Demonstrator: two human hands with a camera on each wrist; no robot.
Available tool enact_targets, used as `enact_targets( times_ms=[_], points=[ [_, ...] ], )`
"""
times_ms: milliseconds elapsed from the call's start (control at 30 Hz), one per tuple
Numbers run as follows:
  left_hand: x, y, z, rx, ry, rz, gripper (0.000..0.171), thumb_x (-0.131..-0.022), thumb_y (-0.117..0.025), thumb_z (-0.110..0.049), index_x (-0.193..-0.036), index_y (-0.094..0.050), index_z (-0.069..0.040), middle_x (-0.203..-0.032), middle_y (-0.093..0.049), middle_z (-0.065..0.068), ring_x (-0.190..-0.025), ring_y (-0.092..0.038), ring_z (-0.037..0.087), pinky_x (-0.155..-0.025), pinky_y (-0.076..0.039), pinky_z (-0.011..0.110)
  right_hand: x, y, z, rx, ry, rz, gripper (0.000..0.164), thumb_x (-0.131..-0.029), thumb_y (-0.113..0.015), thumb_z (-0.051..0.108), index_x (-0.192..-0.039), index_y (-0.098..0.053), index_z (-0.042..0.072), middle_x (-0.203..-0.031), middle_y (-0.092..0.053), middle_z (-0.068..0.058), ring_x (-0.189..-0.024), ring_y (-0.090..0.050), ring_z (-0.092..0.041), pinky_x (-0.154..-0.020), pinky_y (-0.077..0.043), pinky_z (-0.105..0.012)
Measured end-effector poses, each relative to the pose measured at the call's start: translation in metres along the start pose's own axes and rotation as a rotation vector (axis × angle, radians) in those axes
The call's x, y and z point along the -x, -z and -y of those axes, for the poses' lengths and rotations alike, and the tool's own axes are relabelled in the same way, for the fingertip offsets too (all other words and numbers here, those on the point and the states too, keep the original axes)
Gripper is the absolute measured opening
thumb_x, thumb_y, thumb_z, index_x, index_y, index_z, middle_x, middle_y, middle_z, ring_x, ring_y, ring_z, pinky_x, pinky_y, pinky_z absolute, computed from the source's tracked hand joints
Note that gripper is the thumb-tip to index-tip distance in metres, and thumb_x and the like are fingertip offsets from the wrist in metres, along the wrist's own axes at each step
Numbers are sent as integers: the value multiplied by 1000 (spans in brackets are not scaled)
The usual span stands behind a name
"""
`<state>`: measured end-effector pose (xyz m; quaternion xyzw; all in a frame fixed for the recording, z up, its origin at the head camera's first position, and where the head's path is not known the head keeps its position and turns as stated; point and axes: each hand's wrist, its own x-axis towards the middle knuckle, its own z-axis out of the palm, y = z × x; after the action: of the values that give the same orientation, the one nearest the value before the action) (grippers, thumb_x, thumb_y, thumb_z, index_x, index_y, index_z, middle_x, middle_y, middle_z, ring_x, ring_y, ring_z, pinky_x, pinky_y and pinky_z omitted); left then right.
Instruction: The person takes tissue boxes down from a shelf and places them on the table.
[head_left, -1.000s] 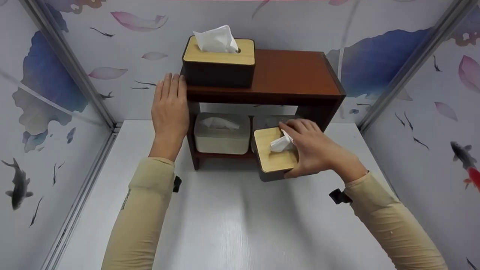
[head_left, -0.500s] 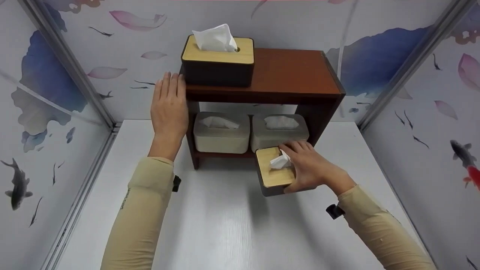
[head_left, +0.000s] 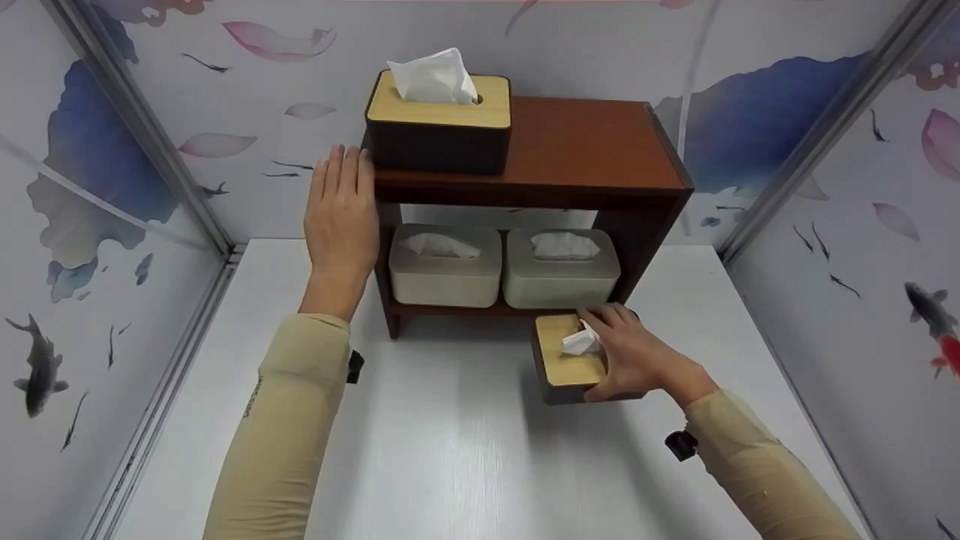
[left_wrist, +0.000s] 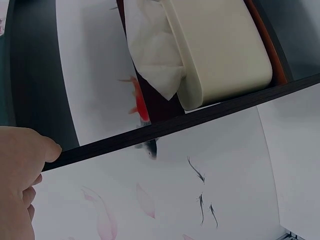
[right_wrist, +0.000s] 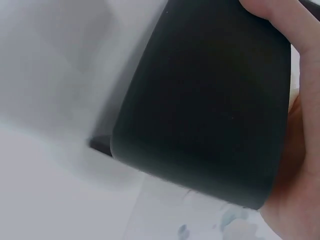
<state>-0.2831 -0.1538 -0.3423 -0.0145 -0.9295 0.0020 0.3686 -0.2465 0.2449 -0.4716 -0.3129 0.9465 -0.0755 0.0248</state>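
My right hand (head_left: 637, 356) grips a dark tissue box with a light wood lid (head_left: 562, 364) across its top, in front of the shelf's right part. White tissue pokes from the lid beside the thumb. The right wrist view shows the dark end of that tissue box (right_wrist: 205, 100), the thumb at its edge. My left hand (head_left: 341, 217), fingers straight, lies along the left side of the red-brown shelf (head_left: 592, 142). In the left wrist view, the left thumb (left_wrist: 47, 149) touches the edge of the shelf's side panel (left_wrist: 120, 140).
Another wood-lidded dark tissue box (head_left: 439, 142) stands on the shelf's top left. Two beige tissue boxes sit side by side on the lower shelf, one left (head_left: 446, 285) and one right (head_left: 561, 289). A white table (head_left: 435, 450) lies beneath, with printed walls (head_left: 585, 45) around it.
My right hand has carried the dark tissue box toward me, away from the shelf, and lately a little rightward. The right beige tissue box has come into full view. My left hand stays put.
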Motion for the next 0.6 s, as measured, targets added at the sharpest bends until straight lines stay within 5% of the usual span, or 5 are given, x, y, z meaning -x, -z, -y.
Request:
enact_targets(
  times_ms=[600],
  points=[
    [0, -1, 0, 6, 2, -10, 39, -97, -32, -1, -134, -43, -3, -137, -47, 12, -134, -34, 26, -114, -22, 35, 32, -42, -53, -26, -85, -21, 126, -44, -81, 56, -145, -23, 6, -136, -36, -13, -124, -31, -30, -102, -30, -51]
  ],
)
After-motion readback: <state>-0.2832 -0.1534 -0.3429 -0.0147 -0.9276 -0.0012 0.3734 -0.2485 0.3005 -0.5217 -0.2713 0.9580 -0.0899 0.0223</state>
